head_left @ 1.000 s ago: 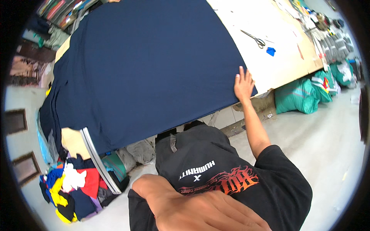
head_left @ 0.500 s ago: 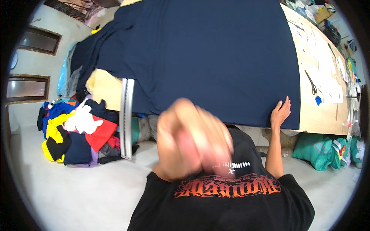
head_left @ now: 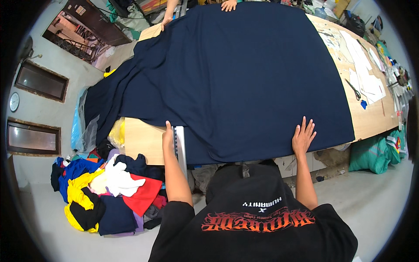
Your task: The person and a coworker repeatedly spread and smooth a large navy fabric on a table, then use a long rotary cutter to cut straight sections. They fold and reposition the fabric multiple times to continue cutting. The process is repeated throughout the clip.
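A wide sheet of navy fabric (head_left: 262, 78) covers most of the pale wooden table, smooth on the right and wrinkled toward the left. My right hand (head_left: 303, 137) lies flat on its near right part, fingers spread. At the fabric's near left edge is my left hand (head_left: 167, 136), seen edge-on with one finger or thumb pointing up; its other fingers are hidden, so its grip is unclear. Just beside it, a long silvery metal strip (head_left: 181, 146) runs over the near table edge and partly under the fabric. Another person's hands (head_left: 229, 5) touch the fabric's far edge.
Black scissors (head_left: 353, 89), a small blue scrap (head_left: 363, 104) and white paper pieces (head_left: 371, 89) lie on the table's right end. A pile of coloured garments (head_left: 115, 192) sits on the floor at left. Green sacks (head_left: 371, 153) stand below the table at right.
My left hand, blurred and raised close before the camera, has come down to the fabric's near left edge. My right hand stays flat on the fabric. Another person's hands now show at the far edge.
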`<state>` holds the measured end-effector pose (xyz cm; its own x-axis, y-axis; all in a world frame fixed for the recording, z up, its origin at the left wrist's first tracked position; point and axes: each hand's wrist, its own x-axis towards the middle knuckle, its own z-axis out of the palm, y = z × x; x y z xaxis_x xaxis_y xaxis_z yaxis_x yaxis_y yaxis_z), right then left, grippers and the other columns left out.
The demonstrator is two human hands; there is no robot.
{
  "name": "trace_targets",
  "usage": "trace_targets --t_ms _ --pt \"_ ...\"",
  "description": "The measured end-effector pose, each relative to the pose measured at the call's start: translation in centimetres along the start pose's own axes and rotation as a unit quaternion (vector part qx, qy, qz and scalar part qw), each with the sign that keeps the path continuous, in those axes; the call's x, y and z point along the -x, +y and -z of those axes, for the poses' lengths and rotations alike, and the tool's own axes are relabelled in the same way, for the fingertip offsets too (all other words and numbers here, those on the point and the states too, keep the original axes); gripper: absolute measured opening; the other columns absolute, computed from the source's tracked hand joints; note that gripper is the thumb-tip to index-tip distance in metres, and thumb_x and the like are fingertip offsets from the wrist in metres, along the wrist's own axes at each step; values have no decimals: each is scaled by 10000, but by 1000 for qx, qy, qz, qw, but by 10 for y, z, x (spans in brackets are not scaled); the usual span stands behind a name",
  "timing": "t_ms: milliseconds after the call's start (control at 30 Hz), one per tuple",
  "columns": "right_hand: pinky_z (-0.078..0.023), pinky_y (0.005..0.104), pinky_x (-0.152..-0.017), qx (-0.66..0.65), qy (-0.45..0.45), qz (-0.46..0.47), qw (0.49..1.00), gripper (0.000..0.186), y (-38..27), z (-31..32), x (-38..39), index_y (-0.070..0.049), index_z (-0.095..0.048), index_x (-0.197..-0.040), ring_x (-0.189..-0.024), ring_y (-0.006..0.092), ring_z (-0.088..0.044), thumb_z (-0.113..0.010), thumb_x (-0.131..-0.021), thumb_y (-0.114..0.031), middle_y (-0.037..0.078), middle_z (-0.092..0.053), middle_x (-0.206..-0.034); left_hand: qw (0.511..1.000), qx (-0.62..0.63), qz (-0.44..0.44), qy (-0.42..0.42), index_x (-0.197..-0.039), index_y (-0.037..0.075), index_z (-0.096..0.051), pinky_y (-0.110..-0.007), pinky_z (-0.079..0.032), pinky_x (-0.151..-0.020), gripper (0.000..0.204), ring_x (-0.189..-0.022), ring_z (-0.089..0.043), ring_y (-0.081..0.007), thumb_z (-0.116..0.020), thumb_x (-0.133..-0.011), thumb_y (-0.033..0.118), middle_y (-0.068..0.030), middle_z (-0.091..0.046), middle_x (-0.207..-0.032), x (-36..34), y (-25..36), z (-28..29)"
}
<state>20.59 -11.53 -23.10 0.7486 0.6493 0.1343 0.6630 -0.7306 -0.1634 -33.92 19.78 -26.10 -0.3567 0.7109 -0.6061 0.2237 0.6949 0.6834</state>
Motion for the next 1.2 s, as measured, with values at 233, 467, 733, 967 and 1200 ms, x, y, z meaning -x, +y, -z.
trace_targets --t_ms 233,467,733,967,1200 --pt "-116 581 -1288 26 7 -28 999 563 -3 3 4 -245 -285 -1676 -1615 341 -170 -347 -1133 -383 155 -221 -1739 920 351 -171 2 -1170 -60 -692 -359 -531 -947 366 -1046 -664 -200 -581 -1097 282 -98 -718 -1111 -25 4 -16" --pt "-127 570 -1290 38 23 -20 999 565 -3 1 3 -256 -303 -1668 -1606 342 -198 -376 -1122 -381 154 -239 -1733 866 373 -20 331 -1356 -128 -590 -454 -581 -1008 548 -1183 -671 -373 -445 -1124 347 -235 -631 -1401 -48 -46 110" --pt "-135 579 -1282 40 26 -34 998 566 -8 1 7 -258 -295 -1670 -1602 336 -212 -377 -1121 -369 150 -251 -1730 948 307 5 -84 -1377 2 -618 -416 -567 -948 644 -1128 -686 -272 -649 -1023 539 -126 -694 -1306 -20 -103 71" --pt "-155 591 -1274 41 34 -21 998 565 -6 -4 7 -256 -304 -1668 -1595 347 -228 -386 -1120 -369 153 -266 -1724 940 95 -181 274 -1151 -174 -662 -457 -531 -901 668 -977 -714 -413 -481 -1112 469 -307 -740 -1093 66 -83 75" --pt "-115 572 -1290 24 0 -28 999 583 -8 3 5 -256 -275 -1676 -1609 341 -185 -372 -1117 -389 160 -224 -1737 944 4 -157 291 -1163 -162 -672 -484 -518 -923 610 -1013 -687 -467 -504 -1105 422 -314 -727 -1122 67 -109 91"
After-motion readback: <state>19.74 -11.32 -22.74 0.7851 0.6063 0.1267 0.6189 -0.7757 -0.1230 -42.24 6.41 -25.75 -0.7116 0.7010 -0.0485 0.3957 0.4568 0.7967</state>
